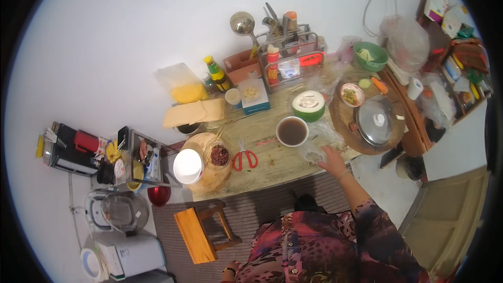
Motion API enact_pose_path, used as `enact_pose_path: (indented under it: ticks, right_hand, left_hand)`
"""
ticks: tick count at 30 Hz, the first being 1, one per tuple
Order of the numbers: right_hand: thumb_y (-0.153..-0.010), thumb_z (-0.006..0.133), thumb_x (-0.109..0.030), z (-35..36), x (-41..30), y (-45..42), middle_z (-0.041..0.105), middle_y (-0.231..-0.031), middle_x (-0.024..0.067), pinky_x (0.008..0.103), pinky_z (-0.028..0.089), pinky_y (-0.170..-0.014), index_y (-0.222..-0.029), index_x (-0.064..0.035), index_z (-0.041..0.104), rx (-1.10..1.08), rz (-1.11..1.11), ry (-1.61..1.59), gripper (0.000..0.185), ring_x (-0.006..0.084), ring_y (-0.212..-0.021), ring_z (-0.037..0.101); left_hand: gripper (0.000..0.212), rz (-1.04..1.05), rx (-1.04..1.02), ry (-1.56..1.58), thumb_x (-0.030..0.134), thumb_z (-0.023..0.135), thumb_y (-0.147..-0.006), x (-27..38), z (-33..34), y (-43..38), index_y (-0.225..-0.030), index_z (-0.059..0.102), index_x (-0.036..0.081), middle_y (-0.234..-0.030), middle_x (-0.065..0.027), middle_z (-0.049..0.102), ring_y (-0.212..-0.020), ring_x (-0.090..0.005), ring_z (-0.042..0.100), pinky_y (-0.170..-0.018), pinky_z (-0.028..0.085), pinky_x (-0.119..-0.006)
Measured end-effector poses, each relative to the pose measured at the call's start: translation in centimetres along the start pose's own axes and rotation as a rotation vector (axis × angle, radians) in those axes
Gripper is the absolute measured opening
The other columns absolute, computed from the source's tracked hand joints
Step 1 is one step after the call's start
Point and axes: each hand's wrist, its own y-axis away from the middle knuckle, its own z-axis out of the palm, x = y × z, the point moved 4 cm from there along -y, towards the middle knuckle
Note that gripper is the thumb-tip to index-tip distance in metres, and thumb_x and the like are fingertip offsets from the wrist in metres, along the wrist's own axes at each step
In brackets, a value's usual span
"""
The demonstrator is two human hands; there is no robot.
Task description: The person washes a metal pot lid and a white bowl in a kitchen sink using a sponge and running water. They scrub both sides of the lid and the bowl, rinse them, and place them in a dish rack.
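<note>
At the table's front edge my right hand (334,161) has its fingers and thumb on a small clear plastic bag (313,156); its contents are hard to make out. Just behind the bag stands a white bowl of brown liquid (292,131). A cut winter melon half (309,105) sits beyond that bowl, cut face up. Down at my side hangs my left hand (232,266), partly hidden by my sleeve and away from the table. Red-handled scissors (245,159) lie near a bowl of dark red beans or berries (219,155) and a white bowl (188,166).
A round wooden board (342,141) on the right bears a metal lid (375,122), a small food bowl (352,95) and a carrot (379,85). A utensil rack (290,57) and a sauce bottle (217,74) line the wall. A wooden stool (195,236) stands on the floor.
</note>
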Motion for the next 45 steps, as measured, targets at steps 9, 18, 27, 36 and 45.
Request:
enact_pose_path:
  ticks: [9, 18, 27, 36, 45]
  right_hand:
    - [-0.064, 0.066, -0.016, 4.5, 2.8, -3.2, 0.054, -0.088, 0.0175, 0.0434, 0.042, -0.079, -0.092, -0.0032, 0.057, -0.118, -0.011, 0.017, 0.033, 0.0368, -0.085, 0.051]
    - [-0.067, 0.061, -0.008, 4.8, -1.0, -2.2, 0.057, -0.079, 0.0123, 0.0389, 0.046, -0.069, -0.077, -0.0051, 0.062, -0.293, -0.145, -0.194, 0.011, 0.0301, -0.080, 0.056]
    - [-0.069, 0.067, -0.019, 15.5, -8.8, -7.8, 0.064, -0.084, 0.0135, 0.0321, 0.047, -0.071, -0.094, -0.0033, 0.063, -0.405, 0.130, -0.547, 0.030, 0.0208, -0.077, 0.061]
    - [-0.077, 0.062, -0.021, 15.1, -17.1, -7.9, 0.066, -0.086, 0.0139, 0.0335, 0.047, -0.075, -0.096, -0.0027, 0.064, -0.314, -0.123, -0.543, 0.026, 0.0226, -0.082, 0.062]
    - [-0.078, 0.062, -0.015, 7.8, -0.3, 6.0, 0.064, -0.084, 0.0068, 0.0258, 0.049, -0.066, -0.096, -0.0005, 0.061, -0.197, 0.728, -1.082, 0.023, 0.0158, -0.074, 0.062]
  left_hand:
    - [0.035, 0.225, 0.142, 0.352, 0.024, 0.052, -0.086, 13.1, 2.7, 5.2, -0.117, 0.055, 0.008, -0.093, -0.0121, 0.066, -0.080, -0.0215, 0.064, -0.069, 0.050, -0.034]
    - [0.039, 0.128, 0.267, 0.244, 0.030, 0.053, -0.084, 14.6, 2.9, 10.0, -0.117, 0.056, 0.011, -0.099, -0.0151, 0.064, -0.092, -0.0295, 0.060, -0.080, 0.047, -0.039]
    - [0.037, 0.025, 0.276, 0.271, 0.034, 0.056, -0.080, 3.8, 10.4, 8.2, -0.108, 0.062, 0.010, -0.096, -0.0116, 0.065, -0.092, -0.0286, 0.061, -0.081, 0.048, -0.039]
    - [0.033, 0.044, 0.212, 0.380, 0.030, 0.054, -0.082, 4.3, 7.8, 3.0, -0.107, 0.060, 0.009, -0.089, -0.0092, 0.064, -0.082, -0.0252, 0.060, -0.071, 0.048, -0.038]
    - [0.030, 0.119, 0.162, 0.405, 0.028, 0.052, -0.084, 2.4, 2.8, -1.5, -0.107, 0.058, 0.009, -0.084, -0.0084, 0.061, -0.074, -0.0234, 0.058, -0.064, 0.048, -0.039]
